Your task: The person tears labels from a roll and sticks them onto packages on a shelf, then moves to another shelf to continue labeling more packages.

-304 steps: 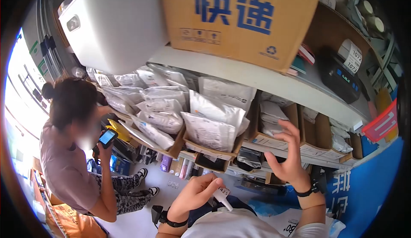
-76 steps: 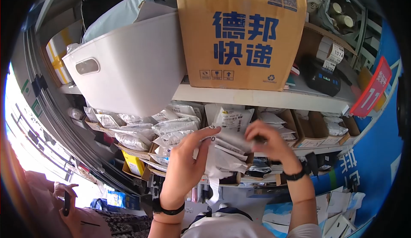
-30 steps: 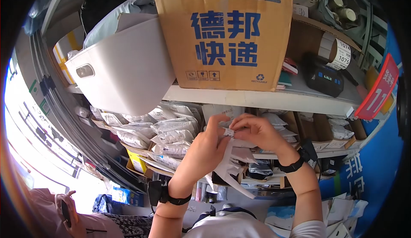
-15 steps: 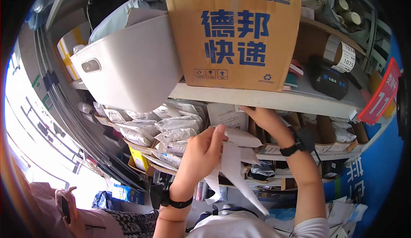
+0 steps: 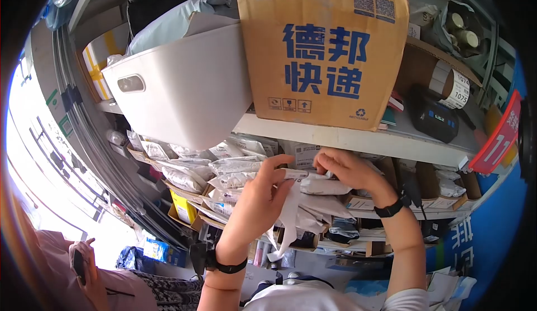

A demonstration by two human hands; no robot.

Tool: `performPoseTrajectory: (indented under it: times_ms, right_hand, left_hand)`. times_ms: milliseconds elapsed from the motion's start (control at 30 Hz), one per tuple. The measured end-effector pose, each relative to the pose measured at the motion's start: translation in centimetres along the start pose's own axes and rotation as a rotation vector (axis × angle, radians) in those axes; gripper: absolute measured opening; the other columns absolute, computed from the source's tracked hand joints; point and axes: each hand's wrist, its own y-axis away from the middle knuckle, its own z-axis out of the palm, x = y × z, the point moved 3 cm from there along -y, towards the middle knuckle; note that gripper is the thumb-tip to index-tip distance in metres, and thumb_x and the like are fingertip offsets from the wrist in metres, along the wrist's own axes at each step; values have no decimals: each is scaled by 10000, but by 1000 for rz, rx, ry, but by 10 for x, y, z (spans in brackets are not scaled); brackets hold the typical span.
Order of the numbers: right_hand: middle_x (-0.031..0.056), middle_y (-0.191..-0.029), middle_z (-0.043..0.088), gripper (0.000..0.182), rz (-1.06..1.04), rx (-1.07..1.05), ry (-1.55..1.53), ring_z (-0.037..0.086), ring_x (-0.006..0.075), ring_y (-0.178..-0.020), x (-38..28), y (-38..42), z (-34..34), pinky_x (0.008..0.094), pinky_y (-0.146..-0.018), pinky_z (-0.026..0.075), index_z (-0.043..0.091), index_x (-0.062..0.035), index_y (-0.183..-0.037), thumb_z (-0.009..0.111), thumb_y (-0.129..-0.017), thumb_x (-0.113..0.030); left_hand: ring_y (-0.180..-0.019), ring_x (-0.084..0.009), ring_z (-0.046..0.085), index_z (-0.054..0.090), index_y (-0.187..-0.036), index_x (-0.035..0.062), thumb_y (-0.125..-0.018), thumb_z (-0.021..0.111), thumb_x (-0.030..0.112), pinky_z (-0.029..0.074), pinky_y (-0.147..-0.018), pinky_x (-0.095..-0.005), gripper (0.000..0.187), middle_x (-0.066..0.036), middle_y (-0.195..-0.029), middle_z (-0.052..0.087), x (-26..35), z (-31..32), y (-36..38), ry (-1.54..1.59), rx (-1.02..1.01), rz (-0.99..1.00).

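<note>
My left hand [image 5: 267, 194] is at the lower shelf, its thumb and fingers curled around a white paper strip [image 5: 289, 216] that hangs below it. My right hand [image 5: 347, 168] reaches in beneath the upper shelf edge, fingers bent over the white packages [image 5: 324, 186]; whether it grips one is hidden. Between the hands, a labelled white parcel [image 5: 305, 155] stands at the back. Rows of white plastic mailers [image 5: 232, 165] fill the boxes left of my left hand.
Above the hands, the upper shelf [image 5: 335, 136] holds a large cardboard box [image 5: 324, 101], a white bin [image 5: 184, 87] and a black label printer [image 5: 433, 115]. A red sign [image 5: 497, 134] juts out at right. Another person's hand [image 5: 89, 272] holds a phone at lower left.
The view has shifted slightly, so the shelf appears lower and further right. My right hand has moved down from the shelf edge onto the packages, its fingers now bent. My left hand's fingers have loosened.
</note>
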Motion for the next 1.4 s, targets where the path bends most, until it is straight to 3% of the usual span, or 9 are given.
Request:
performPoseTrajectory:
  times_ms: [167, 500, 600, 733, 1000, 1133, 1200, 1300, 1400]
  right_hand:
    - [61, -1089, 643, 208, -591, 179, 115, 591, 173, -1079, -21, 18, 19, 293, -922, 464, 670, -16, -1119, 671, -949, -135]
    - [81, -1102, 646, 186, -298, 305, -438, 619, 124, -984, 8, 4, 6, 284, -847, 498, 646, -6, -1089, 679, -940, -112]
    - [86, -958, 670, 159, 28, 561, -104, 641, 142, -893, 23, -20, -30, 315, -762, 517, 670, -27, -973, 670, -943, -183]
    - [85, -946, 670, 171, -409, 873, 691, 639, 142, -888, 23, -39, -37, 315, -763, 515, 669, -28, -958, 663, -948, -199]
    - [83, -922, 670, 205, -528, 1031, 1117, 634, 142, -876, 5, -52, -30, 314, -765, 511, 668, -30, -928, 647, -958, -231]
    - [83, -913, 669, 219, -608, 1023, 1155, 632, 142, -872, -10, -40, -20, 314, -766, 509, 668, -30, -917, 642, -962, -243]
    - [77, -908, 670, 260, -461, 452, 646, 622, 173, -866, -9, -26, -8, 341, -793, 502, 668, -27, -954, 608, -981, -279]
    - [82, -946, 664, 283, -101, 173, 110, 607, 204, -894, 1, -14, 8, 375, -833, 494, 683, -28, -1030, 600, -989, -296]
    - [111, -1091, 672, 342, -266, 206, -64, 626, 210, -1071, -12, 6, 20, 341, -921, 482, 656, -26, -1188, 585, -996, -301]
  left_hand:
    - [-754, -244, 688, 534, -1196, 0, -939, 614, 46, 524, -692, -311, 273, -153, -832, 688, -8, 19, -11, -106, -92, 29]
    - [-674, -278, 715, 615, -866, -52, -973, 628, 182, 533, -610, -329, 258, -196, -728, 696, -7, 22, -13, -193, -15, -118]
    - [-618, -181, 677, 637, -877, -44, -1000, 601, 214, 505, -578, -290, 288, -134, -674, 681, -4, 20, -10, -48, 14, -211]
    - [-610, -90, 645, 657, -920, -13, -1007, 592, 228, 501, -573, -262, 264, -74, -649, 669, -20, 12, -9, 138, 91, -163]
    - [-832, -71, 633, 548, -1233, 3, -944, 598, -40, 510, -716, -217, 296, -57, -961, 705, -22, 2, 1, 177, -30, -26]
    - [-788, -81, 624, 518, -1288, 39, -934, 604, -37, 508, -700, -241, 372, -67, -918, 698, -13, -2, 5, 96, -16, -21]
    - [-711, -143, 622, 518, -1279, 53, -924, 608, -15, 498, -671, -279, 373, -98, -832, 664, -7, -6, 1, -106, 43, -11]
    - [-694, -251, 637, 520, -1258, 52, -918, 598, 6, 493, -662, -329, 352, -145, -781, 628, -10, -4, -14, -262, 43, 118]
    - [-727, -334, 646, 520, -1242, 51, -926, 585, 14, 495, -668, -352, 325, -168, -773, 625, -11, 7, -19, -137, -40, 94]
